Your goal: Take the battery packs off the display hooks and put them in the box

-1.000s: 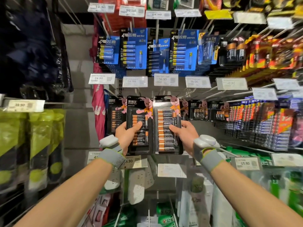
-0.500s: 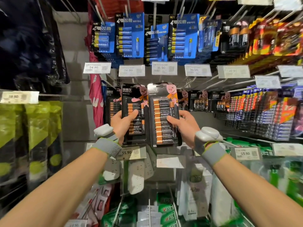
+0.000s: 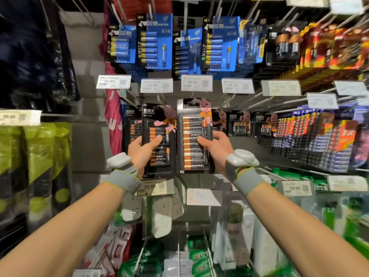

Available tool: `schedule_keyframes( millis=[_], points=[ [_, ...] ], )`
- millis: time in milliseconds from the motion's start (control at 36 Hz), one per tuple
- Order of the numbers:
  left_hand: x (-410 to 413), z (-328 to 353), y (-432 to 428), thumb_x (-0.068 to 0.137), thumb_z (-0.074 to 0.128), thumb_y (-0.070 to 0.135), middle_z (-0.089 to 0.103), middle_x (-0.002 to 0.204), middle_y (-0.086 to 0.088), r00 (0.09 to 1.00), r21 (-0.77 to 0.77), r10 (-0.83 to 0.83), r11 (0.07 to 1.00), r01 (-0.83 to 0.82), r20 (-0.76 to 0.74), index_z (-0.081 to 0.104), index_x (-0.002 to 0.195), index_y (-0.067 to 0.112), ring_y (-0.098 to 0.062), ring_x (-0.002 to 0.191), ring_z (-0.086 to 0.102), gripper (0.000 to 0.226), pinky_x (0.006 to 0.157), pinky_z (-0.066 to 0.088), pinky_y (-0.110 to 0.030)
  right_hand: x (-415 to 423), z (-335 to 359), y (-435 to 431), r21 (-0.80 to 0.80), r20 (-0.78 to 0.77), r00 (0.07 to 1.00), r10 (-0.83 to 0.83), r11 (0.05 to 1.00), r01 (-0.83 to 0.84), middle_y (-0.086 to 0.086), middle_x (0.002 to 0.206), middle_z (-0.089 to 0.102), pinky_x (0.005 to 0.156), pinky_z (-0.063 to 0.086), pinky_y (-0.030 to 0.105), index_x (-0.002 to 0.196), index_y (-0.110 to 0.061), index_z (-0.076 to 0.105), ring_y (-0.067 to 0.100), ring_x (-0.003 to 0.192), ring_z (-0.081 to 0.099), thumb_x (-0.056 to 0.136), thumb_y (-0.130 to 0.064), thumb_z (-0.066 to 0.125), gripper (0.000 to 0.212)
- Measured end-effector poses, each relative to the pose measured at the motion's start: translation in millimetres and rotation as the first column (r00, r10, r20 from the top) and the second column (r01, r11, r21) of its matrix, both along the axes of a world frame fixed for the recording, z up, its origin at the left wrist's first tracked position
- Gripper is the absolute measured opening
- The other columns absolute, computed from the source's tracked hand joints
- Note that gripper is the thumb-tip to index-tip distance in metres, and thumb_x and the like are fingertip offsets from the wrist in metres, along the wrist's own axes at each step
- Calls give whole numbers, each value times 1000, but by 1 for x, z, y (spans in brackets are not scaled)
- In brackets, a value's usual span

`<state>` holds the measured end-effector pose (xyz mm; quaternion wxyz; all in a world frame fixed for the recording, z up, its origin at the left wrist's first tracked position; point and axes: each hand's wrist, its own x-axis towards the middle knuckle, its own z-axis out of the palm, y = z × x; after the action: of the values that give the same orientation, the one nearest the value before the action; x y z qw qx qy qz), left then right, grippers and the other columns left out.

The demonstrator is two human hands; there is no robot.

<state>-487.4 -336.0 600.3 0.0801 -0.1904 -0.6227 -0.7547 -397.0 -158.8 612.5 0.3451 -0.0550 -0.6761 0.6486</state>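
The left hand [image 3: 139, 150] is gripping the left pack [image 3: 160, 124], thumb lying across its front. The right hand [image 3: 216, 145] is gripping the right pack [image 3: 191, 154] just beside it. Both packs are holding rows of orange-and-black cells and are sitting upright in front of other hanging packs [image 3: 238, 124]. Blue packs [image 3: 157, 41] are hanging above the price tags [image 3: 196, 82]; power strips [image 3: 161, 216] are hanging below.

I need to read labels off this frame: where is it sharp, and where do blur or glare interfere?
Head view: sharp in the middle, with the left battery pack and the 55.90 price tag legible; pale glare on the right battery pack near its top; the red packs at upper right and the green bags at left are smeared; straight lines bow toward the edges.
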Motion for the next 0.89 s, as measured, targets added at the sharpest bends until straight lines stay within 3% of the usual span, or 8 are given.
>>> schedule_keyframes(
  millis=[83,194,306,417,556,611,806,889],
  points=[
    [1,-1,0,85,76,24,73,99,-1,1000,-14,6,1000,-7,-6,68,86,24,-25,101,68,8,99,51,-47,-10,-1,3,1,19,1000,-15,1000,15,6,100,67,68,52,31,117,-14,47,16,80,65,86,-13,69,37],
    [-1,-2,2,85,76,25,73,99,0,1000,-22,18,1000,-19,-12,68,87,23,-23,101,68,8,99,51,-44,-23,0,6,-33,56,998,-38,999,40,9,102,66,83,55,44,117,-14,49,26,90,66,84,-15,70,39],
    [-4,0,9,88,73,23,70,90,7,1000,-26,-6,1000,6,-19,65,87,24,-17,93,67,8,79,53,-29,-36,6,14,-17,88,995,-52,998,53,-2,95,56,60,45,21,117,-16,42,9,75,55,90,-15,65,35],
    [-8,1,13,88,72,30,66,92,10,999,-37,-32,999,32,-3,64,86,25,-16,97,61,10,87,43,-29,-64,5,23,60,146,979,-144,989,137,7,133,51,103,41,44,135,-14,42,31,117,52,78,-32,73,67],
    [-16,6,23,89,71,30,65,89,7,999,-39,-51,998,52,17,64,88,21,-11,86,60,11,80,43,-24,-124,-3,59,29,177,975,-136,991,133,12,124,60,99,45,52,128,-18,49,37,114,57,55,-42,72,81],
    [-20,6,26,87,73,29,68,91,3,998,-42,-50,998,51,23,68,99,15,-14,87,64,19,76,49,-24,-124,0,55,37,194,971,-137,991,133,12,130,55,102,43,51,134,-14,44,37,117,54,66,-34,75,78],
    [-35,1,33,84,76,32,73,101,-4,995,-51,-56,997,60,77,71,99,16,-24,102,66,23,97,50,-40,-111,15,40,49,232,958,-166,986,159,16,140,46,109,33,42,136,-7,37,34,125,47,89,-22,65,57],
    [-41,0,34,83,77,32,74,97,-3,994,-42,-55,997,59,95,72,95,17,-25,100,67,20,94,52,-39,-117,11,45,40,233,962,-145,989,139,14,131,51,98,39,34,120,-12,41,27,106,51,90,-18,63,38]
  ],
)
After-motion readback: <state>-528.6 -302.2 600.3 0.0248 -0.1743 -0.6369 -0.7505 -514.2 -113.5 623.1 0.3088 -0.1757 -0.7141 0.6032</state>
